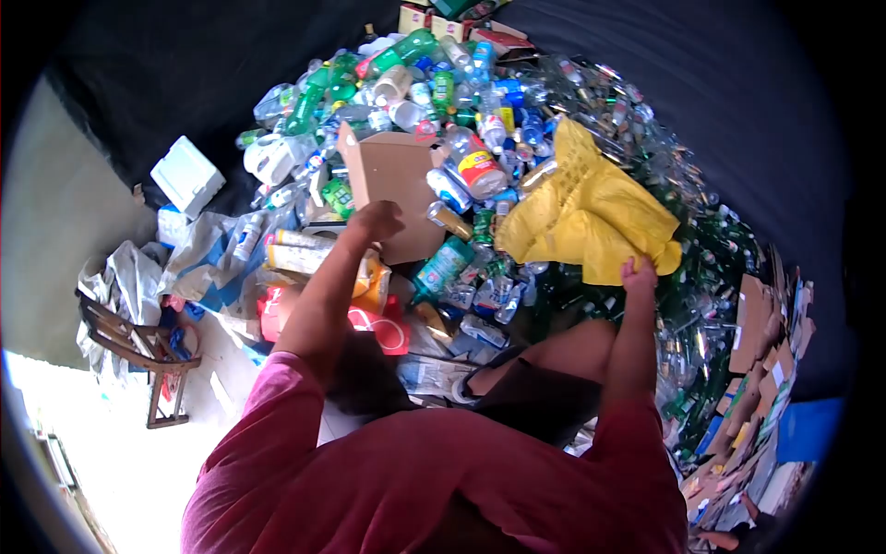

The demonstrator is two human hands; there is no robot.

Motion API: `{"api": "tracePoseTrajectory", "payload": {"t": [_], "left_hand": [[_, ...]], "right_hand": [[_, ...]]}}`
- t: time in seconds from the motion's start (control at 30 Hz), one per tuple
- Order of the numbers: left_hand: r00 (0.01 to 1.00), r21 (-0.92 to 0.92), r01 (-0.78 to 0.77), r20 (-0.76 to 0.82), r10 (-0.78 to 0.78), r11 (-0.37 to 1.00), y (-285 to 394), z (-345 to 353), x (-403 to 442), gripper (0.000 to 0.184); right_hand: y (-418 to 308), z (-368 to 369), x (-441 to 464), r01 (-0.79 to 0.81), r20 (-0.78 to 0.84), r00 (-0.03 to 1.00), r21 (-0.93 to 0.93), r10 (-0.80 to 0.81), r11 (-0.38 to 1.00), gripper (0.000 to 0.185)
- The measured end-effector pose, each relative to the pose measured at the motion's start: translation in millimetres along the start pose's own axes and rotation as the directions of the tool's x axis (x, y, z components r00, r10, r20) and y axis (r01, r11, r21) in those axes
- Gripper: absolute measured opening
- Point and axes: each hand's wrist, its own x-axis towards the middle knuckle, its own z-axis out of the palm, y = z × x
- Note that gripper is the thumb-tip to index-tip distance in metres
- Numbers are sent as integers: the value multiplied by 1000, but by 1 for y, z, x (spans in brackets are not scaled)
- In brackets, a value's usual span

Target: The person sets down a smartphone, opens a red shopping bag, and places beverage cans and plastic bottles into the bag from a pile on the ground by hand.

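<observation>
A crumpled yellow sheet or sack (591,217) spreads over the bottle pile on the right. My right hand (639,272) is closed on its lower right edge. In front of an opened brown cardboard box (401,180), my left hand (377,222) has its fingers partly curled. Whether it grips the cardboard or only hovers there, I cannot tell. Beside the box lie a clear bottle with a red and yellow label (478,171) and a teal bottle (443,268). Red and orange wrappers (380,331) lie below my left forearm.
Plastic bottles and cans (397,88) are heaped ahead, with green bottles (711,268) to the right. Flattened cardboard (752,323) is stacked at far right. A white foam box (187,175), a whitish-blue sack (217,263) and a wooden frame (138,346) are on the left.
</observation>
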Motion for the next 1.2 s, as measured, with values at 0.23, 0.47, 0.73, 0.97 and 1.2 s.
{"api": "tracePoseTrajectory", "payload": {"t": [0.23, 0.47, 0.73, 0.97, 1.2], "left_hand": [[999, 41, -4, 45, 2, 999, 16, -6, -17, 35], [998, -5, 35, -61, -35, 999, 15, -7, -12, 34], [997, 119, -80, 2, 80, 990, -57, 11, 15, 36], [960, 131, -171, 246, 135, 977, -164, 49, 29, 63], [665, 393, -85, 707, -241, 916, -102, 63, 3, 56]], "right_hand": [[-12, 20, -99, 372, -359, 763, -436, -538, 819, 35], [-4, 38, -23, 800, 345, 589, -376, -731, 467, 35], [61, 112, -226, 715, 714, 610, -311, -342, 626, 28], [103, 130, -230, 812, 861, 503, -439, -79, 384, 28], [114, 137, -225, 804, 855, 503, -517, 128, 294, 29]]}}
